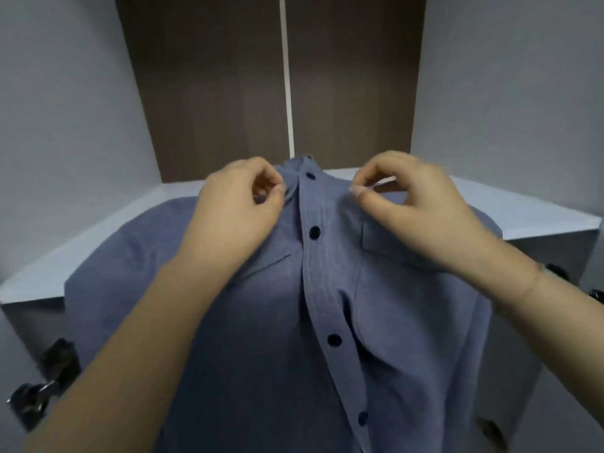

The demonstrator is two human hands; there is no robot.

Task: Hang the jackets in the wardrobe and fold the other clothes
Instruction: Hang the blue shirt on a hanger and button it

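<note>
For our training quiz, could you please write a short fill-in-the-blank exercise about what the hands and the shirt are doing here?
1. Both hands pinch the shirt near its ____.
2. The cloth of the shirt is ____ in colour.
3. The left hand pinches the cloth to the ____ of the button placket in the picture.
4. The buttons look ____ against the cloth.

Missing words: collar; blue; left; dark

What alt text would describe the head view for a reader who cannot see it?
Two hands, left hand and right hand, pinch the collar area of a blue button-up shirt hanging inside a wardrobe with a dark brown back panel.
</note>
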